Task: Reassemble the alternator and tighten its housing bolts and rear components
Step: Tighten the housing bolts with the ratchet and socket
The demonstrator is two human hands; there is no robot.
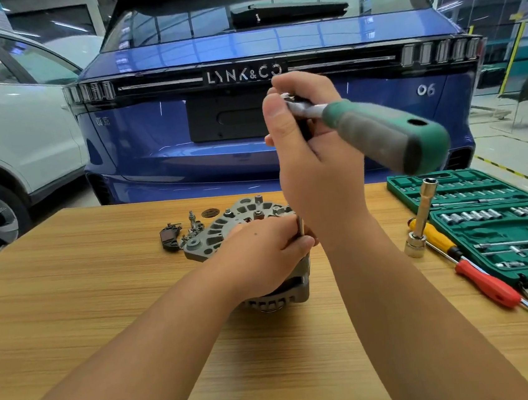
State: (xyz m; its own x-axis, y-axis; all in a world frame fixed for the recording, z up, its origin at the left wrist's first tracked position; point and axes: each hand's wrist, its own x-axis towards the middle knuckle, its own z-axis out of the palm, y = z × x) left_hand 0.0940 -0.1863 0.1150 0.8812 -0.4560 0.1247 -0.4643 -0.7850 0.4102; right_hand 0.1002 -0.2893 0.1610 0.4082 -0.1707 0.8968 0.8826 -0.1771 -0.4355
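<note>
On the wooden table (102,282), a gray metal alternator (227,233) sits in the middle. Its flat side with many holes faces up. The left hand (268,251) rests on top of it, and the fingers are curled around a thin metal rod (300,227) that stands straight up at the alternator's right edge.

Up above, the right hand (309,149) is lifted well off the table. Its fingers and thumb pinch the shiny head end of a ratchet (379,129). The ratchet has a fat green and gray handle that sticks out to the right and hangs in the air, touching nothing else.

Just left of the alternator lies a small dark part (169,237) and a little pile of bolts (192,228). A round brown cap (210,212) lies just behind them.

To the right, a green tool case (493,224) lies open with rows of silver sockets inside. Beside it, a long silver socket bar (422,215) leans up from the table. A yellow screwdriver (436,237) and a red screwdriver (490,286) lie close to the case, near the table's right side.

Behind the table stands a blue car (184,136), seen from the back. A white car (14,128) is parked to its left.
</note>
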